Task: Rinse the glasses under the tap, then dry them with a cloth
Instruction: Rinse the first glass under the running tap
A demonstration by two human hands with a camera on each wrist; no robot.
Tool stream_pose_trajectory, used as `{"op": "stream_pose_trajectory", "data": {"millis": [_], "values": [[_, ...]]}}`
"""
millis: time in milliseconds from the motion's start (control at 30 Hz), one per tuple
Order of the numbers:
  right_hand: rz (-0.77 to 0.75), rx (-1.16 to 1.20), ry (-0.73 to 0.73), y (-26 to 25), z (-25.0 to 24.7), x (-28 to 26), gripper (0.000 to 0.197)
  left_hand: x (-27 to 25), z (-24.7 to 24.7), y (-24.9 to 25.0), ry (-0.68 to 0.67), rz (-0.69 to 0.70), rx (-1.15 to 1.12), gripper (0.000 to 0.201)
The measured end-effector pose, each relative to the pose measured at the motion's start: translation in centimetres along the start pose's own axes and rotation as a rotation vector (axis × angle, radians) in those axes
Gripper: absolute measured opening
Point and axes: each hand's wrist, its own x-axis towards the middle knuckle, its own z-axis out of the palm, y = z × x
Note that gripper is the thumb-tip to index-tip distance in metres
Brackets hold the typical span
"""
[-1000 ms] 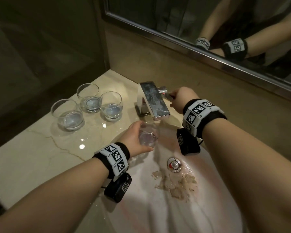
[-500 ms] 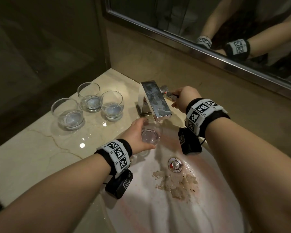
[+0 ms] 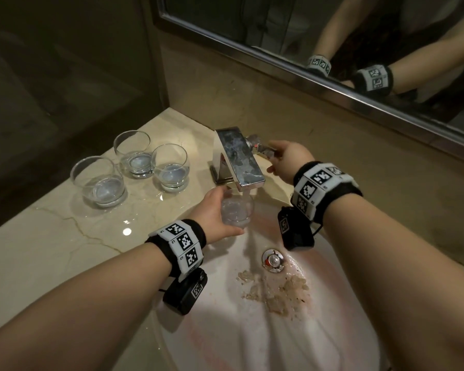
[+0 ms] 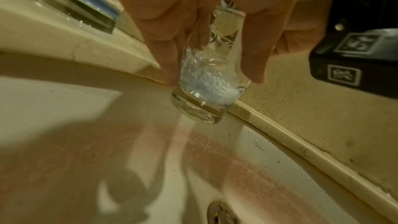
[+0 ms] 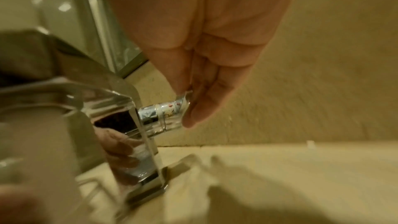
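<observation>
My left hand (image 3: 214, 210) grips a clear glass (image 3: 236, 211) upright under the spout of the square chrome tap (image 3: 239, 156). In the left wrist view the glass (image 4: 206, 88) holds bubbling water, with my fingers (image 4: 168, 57) and thumb curled round its sides. My right hand (image 3: 284, 160) pinches the tap's chrome handle (image 3: 260, 145), which sticks out to the right. In the right wrist view thumb and fingers (image 5: 204, 101) close on the handle's (image 5: 163, 113) end. Three more glasses (image 3: 134, 153) (image 3: 170, 167) (image 3: 98, 180) stand on the counter to the left, each with a little water.
The white basin (image 3: 252, 330) has a chrome drain (image 3: 273, 261) and brownish debris (image 3: 281, 290) beside it. The marble counter (image 3: 51, 250) runs left to a dark wall corner. A mirror (image 3: 332, 36) hangs above the back wall.
The glass has moved up and right to sit under the spout, and water now fills it. My right hand has turned the handle slightly while keeping its hold.
</observation>
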Motion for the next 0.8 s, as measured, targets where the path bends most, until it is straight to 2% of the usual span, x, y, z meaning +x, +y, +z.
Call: {"op": "stream_pose_trajectory", "data": {"millis": [33,100,167,233,267,300,400,500,567,700,733,800], "values": [[0.005,0.11,0.034,0.8,0.6,-0.7,0.063,0.0,0.1,0.0,0.003,-0.019,-0.04,0.104],[0.007,0.222,0.005,2.7,2.1,-2.6,0.072,-0.2,0.5,0.1,0.023,-0.06,-0.124,0.101],[-0.02,0.236,-0.156,4.5,4.1,-4.5,0.08,-0.3,0.9,0.1,0.05,-0.108,-0.19,0.096],[-0.054,0.178,-0.338,5.4,5.9,-6.2,0.097,-0.5,1.4,0.3,0.062,-0.135,-0.242,0.094],[-0.085,0.18,-0.38,5.6,6.9,-6.7,0.105,-0.5,1.5,0.4,0.06,-0.138,-0.258,0.094],[-0.104,0.238,-0.384,5.6,7.6,-7.0,0.109,-0.4,1.7,0.4,0.046,-0.143,-0.264,0.094],[-0.035,0.488,-0.306,4.9,8.9,-7.1,0.104,-0.1,1.8,0.7,0.027,-0.139,-0.271,0.092],[-0.065,0.465,-0.202,4.8,9.5,-6.5,0.097,0.0,1.4,0.9,0.027,-0.113,-0.276,0.092],[-0.102,0.466,-0.183,4.6,9.7,-6.3,0.094,0.0,1.0,0.9,0.012,-0.088,-0.282,0.093],[-0.131,0.469,-0.185,4.8,10.0,-6.0,0.094,-0.5,0.4,0.0,-0.027,-0.064,-0.34,0.125],[-0.123,0.472,-0.179,5.0,10.2,-6.0,0.095,-0.6,0.3,-0.3,-0.023,-0.064,-0.332,0.128],[-0.109,0.47,-0.173,5.4,10.4,-5.9,0.095,-0.8,0.2,-0.9,-0.013,-0.079,-0.295,0.117]]}}
